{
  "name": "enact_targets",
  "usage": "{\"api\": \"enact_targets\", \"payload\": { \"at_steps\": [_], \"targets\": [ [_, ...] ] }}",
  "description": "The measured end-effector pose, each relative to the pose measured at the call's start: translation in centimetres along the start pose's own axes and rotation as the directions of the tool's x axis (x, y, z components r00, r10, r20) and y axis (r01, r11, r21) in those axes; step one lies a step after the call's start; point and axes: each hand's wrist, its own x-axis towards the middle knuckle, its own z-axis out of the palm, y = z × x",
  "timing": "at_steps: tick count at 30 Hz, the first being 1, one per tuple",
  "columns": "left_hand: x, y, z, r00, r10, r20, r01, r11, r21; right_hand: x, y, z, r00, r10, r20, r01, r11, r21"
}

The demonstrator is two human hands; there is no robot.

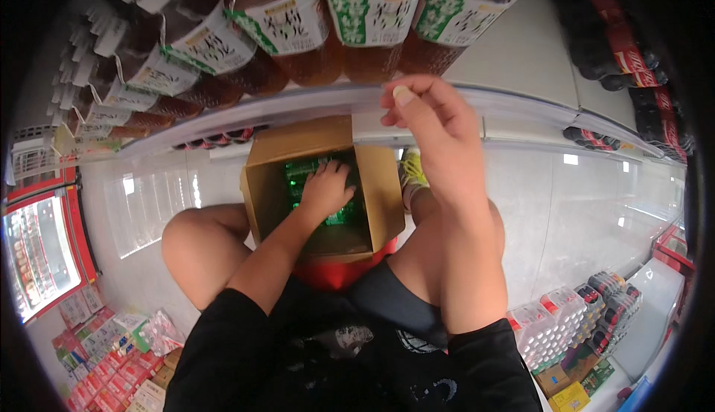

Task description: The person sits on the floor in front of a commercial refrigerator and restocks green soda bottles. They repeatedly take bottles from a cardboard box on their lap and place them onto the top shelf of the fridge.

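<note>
Between my knees stands an open cardboard box (381, 205) with its flaps folded out. Shiny green packaged goods (335, 215) lie inside, and their exact kind is hard to make out. My left hand (328, 187) is down in the box, its fingers spread over these goods. Higher up, my right hand (430, 113) is raised in front of the shelf edge (324, 102), with loosely curled fingers and nothing visible in them. Just beyond it, several bottles of brown tea drink (375, 15) with green and white labels stand upright in rows on the shelf.
Dark cola bottles (631, 49) occupy the shelf at the right. Behind me on the right are shrink-wrapped bottle packs (558, 322) and small cartons (568, 396). A red-framed drinks cooler (72, 228) stands left, near stacked pink boxes (117, 381). Something red (335, 272) sits below the box.
</note>
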Motion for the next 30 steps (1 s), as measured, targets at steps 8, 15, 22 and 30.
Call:
{"api": "enact_targets", "payload": {
  "at_steps": [8,15,22,30],
  "targets": [
    [0.3,-0.6,0.3,0.999,-0.041,0.0,0.041,0.997,-0.066,-0.1,0.8,-0.2,1.0,0.021,0.003,-0.021,0.999,-0.028],
    [0.8,0.3,0.2,0.998,-0.029,-0.052,0.024,0.996,-0.082,0.5,0.6,-0.2,1.0,0.016,0.008,-0.015,1.0,-0.013],
    [0.5,2.0,-4.4,0.986,0.072,-0.15,-0.095,0.983,-0.157,0.8,0.7,-0.3,0.999,0.002,-0.033,-0.002,1.0,-0.017],
    [-5.5,5.6,-12.7,0.938,0.194,-0.287,-0.305,0.855,-0.419,1.5,1.2,-1.2,0.996,-0.044,-0.081,0.041,0.998,-0.037]
  ]
}}
